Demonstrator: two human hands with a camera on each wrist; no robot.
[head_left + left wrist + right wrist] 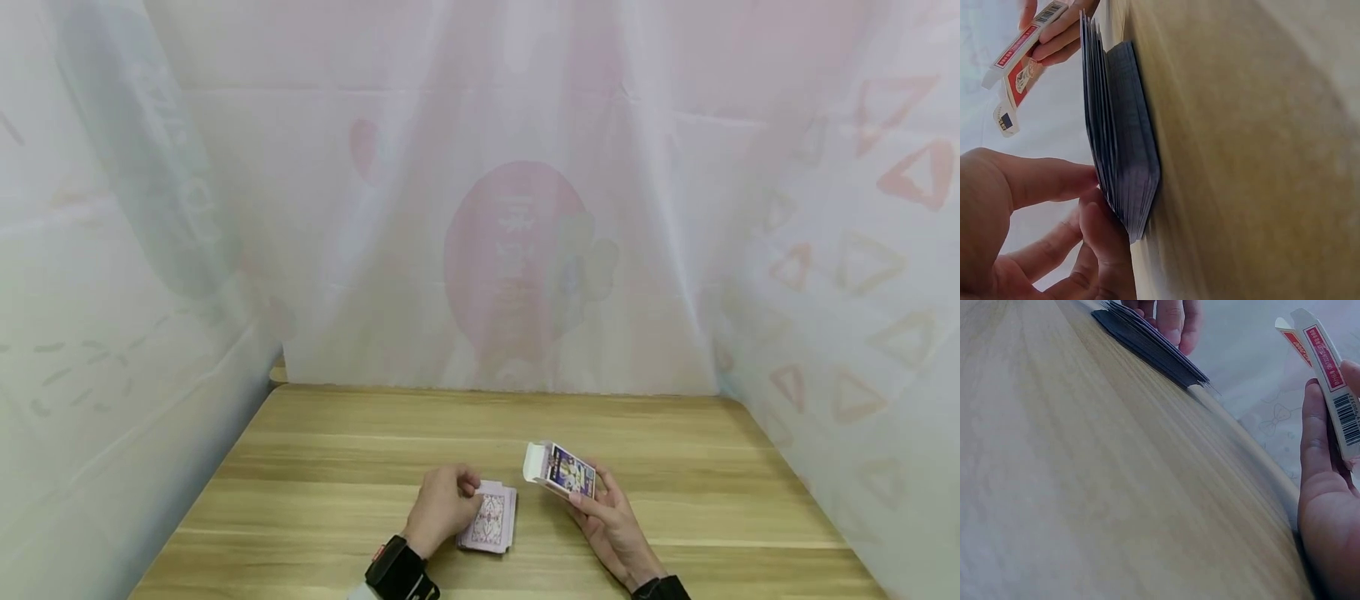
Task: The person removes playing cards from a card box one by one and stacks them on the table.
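Nearest the camera, dark cuffs show at both wrists, the left wrist wearing a black strap (pixel 397 572). Left hand (pixel 442 507) sits on the near middle of the wooden table (pixel 315 467), fingers curled down onto the left edge of a deck of cards (pixel 490 517); the left wrist view shows the fingertips (pixel 1088 187) touching the top of the stack (pixel 1124 144), thumb alongside, cards slightly fanned and not square. Whether the hand actually pinches cards or only rests on them cannot be told. The deck lies flat, face down, pink patterned back up, just right of the left hand. Right hand (pixel 611 521) is to the right of the deck, apart from it, palm turned up, fingers wrapped round a card box (pixel 561 471), held tilted above the table with its white flap (pixel 534 461) open and pointing left toward the deck. The right wrist view shows the box (pixel 1329 375) side with a barcode and red print, thumb and fingers clamped along it. Box and deck are near each other but not touching. Farther back, a bare table stretch runs to the far edge. Beyond it hangs a translucent white curtain (pixel 480 208) on the left, far and right sides, faint pink shapes showing through.
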